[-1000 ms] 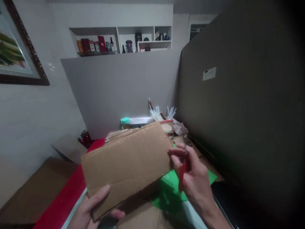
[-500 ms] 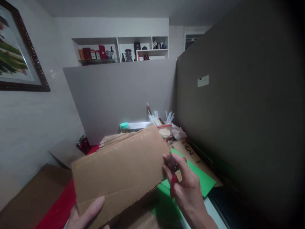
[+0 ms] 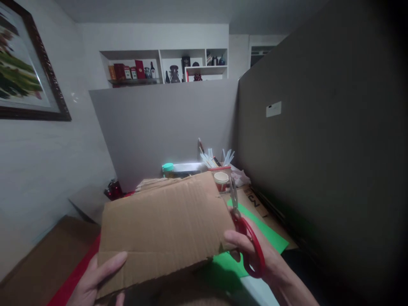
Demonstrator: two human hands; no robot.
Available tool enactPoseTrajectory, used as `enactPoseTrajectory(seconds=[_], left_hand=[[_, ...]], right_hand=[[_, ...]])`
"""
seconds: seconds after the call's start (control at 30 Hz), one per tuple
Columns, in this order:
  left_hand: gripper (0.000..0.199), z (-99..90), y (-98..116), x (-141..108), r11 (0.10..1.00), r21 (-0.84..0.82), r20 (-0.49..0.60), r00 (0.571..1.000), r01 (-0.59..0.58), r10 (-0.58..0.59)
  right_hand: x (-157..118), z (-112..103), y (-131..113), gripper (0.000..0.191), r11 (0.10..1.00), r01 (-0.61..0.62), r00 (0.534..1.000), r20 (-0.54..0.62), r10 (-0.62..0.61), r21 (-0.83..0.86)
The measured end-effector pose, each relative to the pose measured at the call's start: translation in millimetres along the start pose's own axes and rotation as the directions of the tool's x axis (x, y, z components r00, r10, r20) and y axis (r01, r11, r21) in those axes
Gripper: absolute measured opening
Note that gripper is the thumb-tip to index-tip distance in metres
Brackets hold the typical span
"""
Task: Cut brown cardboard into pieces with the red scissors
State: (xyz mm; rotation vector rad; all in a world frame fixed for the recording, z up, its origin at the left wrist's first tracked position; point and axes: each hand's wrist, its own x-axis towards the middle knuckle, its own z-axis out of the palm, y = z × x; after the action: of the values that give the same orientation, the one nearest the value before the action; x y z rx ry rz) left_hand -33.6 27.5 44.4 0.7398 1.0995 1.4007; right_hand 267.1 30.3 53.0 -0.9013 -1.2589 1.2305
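Observation:
A brown piece of cardboard (image 3: 165, 227) is held up tilted before me, its lower edge rough. My left hand (image 3: 100, 274) grips its lower left corner, thumb on the front face and fingers underneath. At the right edge, my right hand (image 3: 244, 244) is closed on red-handled scissors (image 3: 255, 250), whose blades point up and away. The thumb of that hand also lies by the cardboard's right edge; whether it pinches the sheet is hard to tell. Below and behind lies green paper (image 3: 264, 233).
More cardboard pieces (image 3: 156, 183) lie behind the sheet. Beyond stand a paper cup (image 3: 221, 178), a holder with pens and white sticks (image 3: 219, 159), and a teal-lidded container (image 3: 167, 167). Grey panels (image 3: 165, 123) enclose the back and right. Marked cardboard (image 3: 251, 202) lies at right.
The scissors have swung in my right hand, blades now upward and red handles outward. My left hand and the cardboard's left end have shifted slightly, and the sheet sits a bit flatter.

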Motion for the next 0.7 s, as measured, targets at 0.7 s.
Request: enactPoseTrajectory(seconds=[0.7], left_hand=[[0.035,4.1,23.0,-4.2,0.959,0.279,0.082,0.994,0.044,-0.070]], right_hand=[[12.5,9.8,36.8,0.051,0.994,0.045,0.988,-0.151,-0.029,0.100]])
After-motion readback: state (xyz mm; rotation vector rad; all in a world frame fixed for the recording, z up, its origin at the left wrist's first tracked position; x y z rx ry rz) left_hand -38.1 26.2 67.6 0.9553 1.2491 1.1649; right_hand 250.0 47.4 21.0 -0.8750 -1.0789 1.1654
